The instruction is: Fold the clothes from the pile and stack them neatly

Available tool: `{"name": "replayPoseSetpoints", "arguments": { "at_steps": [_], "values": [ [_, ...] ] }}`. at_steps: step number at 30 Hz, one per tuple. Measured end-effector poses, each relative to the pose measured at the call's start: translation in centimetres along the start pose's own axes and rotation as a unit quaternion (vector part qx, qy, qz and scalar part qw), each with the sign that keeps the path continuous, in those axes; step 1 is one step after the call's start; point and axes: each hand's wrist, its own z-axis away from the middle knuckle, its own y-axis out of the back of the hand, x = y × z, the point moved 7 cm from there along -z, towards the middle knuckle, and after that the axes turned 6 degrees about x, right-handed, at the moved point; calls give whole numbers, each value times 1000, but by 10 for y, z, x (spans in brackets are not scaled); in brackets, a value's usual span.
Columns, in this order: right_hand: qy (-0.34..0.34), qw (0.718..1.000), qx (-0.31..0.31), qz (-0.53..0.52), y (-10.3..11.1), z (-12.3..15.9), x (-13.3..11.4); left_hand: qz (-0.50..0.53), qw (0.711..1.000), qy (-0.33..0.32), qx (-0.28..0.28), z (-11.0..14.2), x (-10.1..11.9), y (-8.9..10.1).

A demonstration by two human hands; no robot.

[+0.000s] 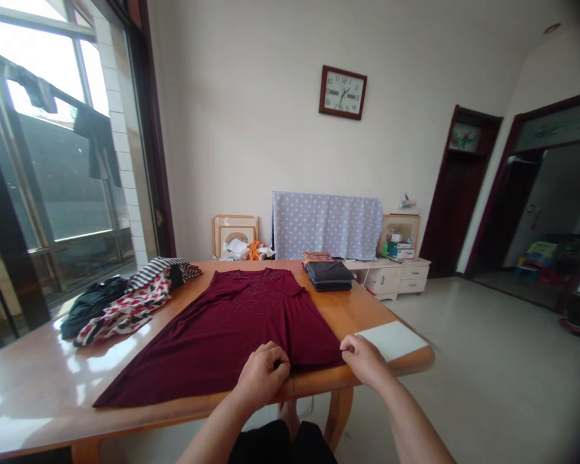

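Note:
A dark red garment (232, 328) lies spread flat on the wooden table (38, 393), its hem towards me. My left hand (263, 375) is closed, pinching the hem near the table's front edge. My right hand (363, 359) is closed too, gripping the hem's right corner beside a white sheet (391, 339).
A heap of unfolded clothes (125, 303), black, striped and red-patterned, lies at the table's left. A stack of folded dark clothes (327, 274) sits at the far right. Beyond stand a low white cabinet (391, 277), a cloth-covered object (326, 225) and doorways at right.

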Motion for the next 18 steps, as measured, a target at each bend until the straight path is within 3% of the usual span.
{"name": "replayPoseSetpoints", "arguments": {
  "at_steps": [6, 10, 14, 18],
  "values": [
    [-19, 1000, -5, 14, 11, 2, 1, 42, 999, 13, 6, 2, -1, 6],
    [2, 999, 25, -19, 17, -5, -6, 66, 996, 34, 41, 3, -15, 22],
    [36, 995, 78, -40, 20, -15, -21, 6, 991, 75, 112, 4, -46, 60],
    [64, 992, 79, -76, 5, -25, -38, -135, 969, 138, 157, 16, -87, 108]
  ]
}}
